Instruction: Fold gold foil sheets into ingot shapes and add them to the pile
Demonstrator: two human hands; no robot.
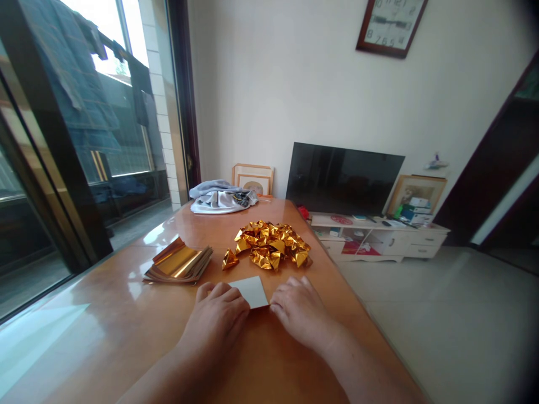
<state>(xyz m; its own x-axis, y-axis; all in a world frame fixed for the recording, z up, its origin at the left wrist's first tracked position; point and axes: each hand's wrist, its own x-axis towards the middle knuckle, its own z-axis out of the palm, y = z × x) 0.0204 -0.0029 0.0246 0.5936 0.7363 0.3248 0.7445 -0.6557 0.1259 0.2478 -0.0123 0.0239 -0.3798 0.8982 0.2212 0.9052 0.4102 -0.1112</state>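
Observation:
A small sheet of paper (254,292), pale side up, lies on the wooden table (138,342) between my hands. My left hand (221,311) covers its left part, fingers curled and closed on that edge. At the near right corner, my right hand (300,308) has thumb and fingertips closed together on the paper. Beyond the sheet is a pile of folded gold foil pieces (269,241), with one foil piece (229,259) apart at its left. Left of these rests a stack of gold foil sheets (179,262), its top sheet curling. The undersides of my fingers are hidden.
Bundled grey cloth (223,197) sits at the table's far end, near picture frames (255,178). To the right, past the table edge, stands a white TV cabinet (379,238) with a television (345,177) behind it. A glass sliding door (50,185) is on the left.

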